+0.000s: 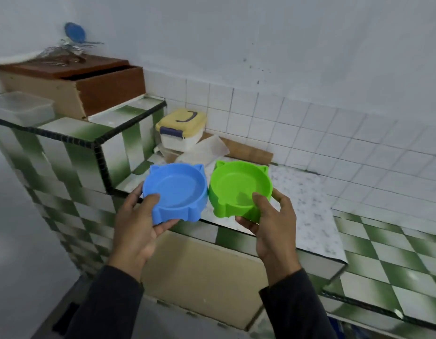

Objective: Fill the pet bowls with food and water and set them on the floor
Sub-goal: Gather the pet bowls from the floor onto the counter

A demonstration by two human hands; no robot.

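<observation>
Head view: the left hand holds a blue pet bowl, with the thumb on the near rim and the fingers curled under it. The right hand holds a green pet bowl the same way, thumb over the rim, fingers below. Both hands are closed on their bowls. The two bowls have little ear shapes and look empty. They sit side by side, almost touching, up in the air over the near edge of the green and white tiled counter. Far behind them is a tub with a yellow lid.
</observation>
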